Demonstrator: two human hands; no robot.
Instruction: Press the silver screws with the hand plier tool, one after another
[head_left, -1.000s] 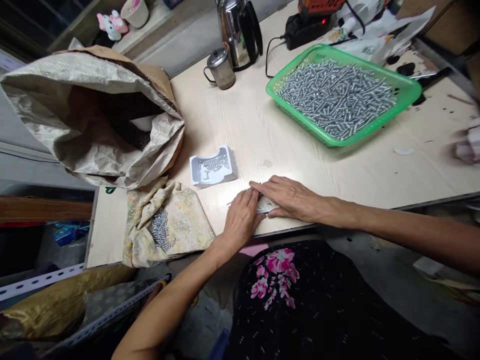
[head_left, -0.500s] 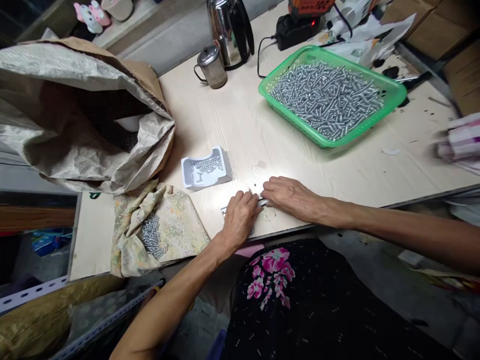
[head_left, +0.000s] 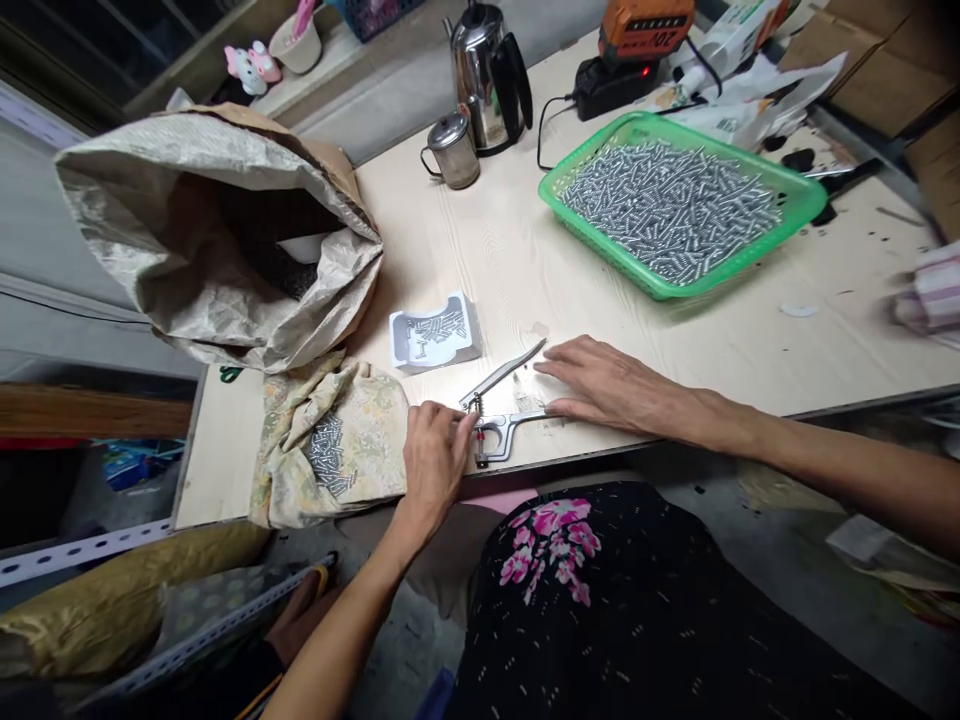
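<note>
On the table's front edge lie metal pliers (head_left: 511,428) with a spring and a C-shaped jaw, their two handles spread apart. My left hand (head_left: 436,450) is at the jaw end, fingers bent and pressed together; what is between the fingertips is hidden. My right hand (head_left: 611,388) is open at the handle ends, its thumb touching the lower handle and its fingers stretched out near the upper one. Behind the pliers stands a small white tray (head_left: 400,345) with small metal pins in it. More pins (head_left: 328,455) lie on a patterned cloth (head_left: 379,430) to the left.
A green basket (head_left: 660,290) full of small metal pieces stands at the back right. At the left is a large open sack (head_left: 202,320). A metal cup (head_left: 456,160), a kettle (head_left: 480,95) and a battery charger (head_left: 611,88) stand behind. Striped cloth (head_left: 930,290) blurs at right.
The pliers' handles have spread apart. My right hand has opened from its grip at the handles, and my left hand has shifted left and down to the jaw end. The view has shifted slightly.
</note>
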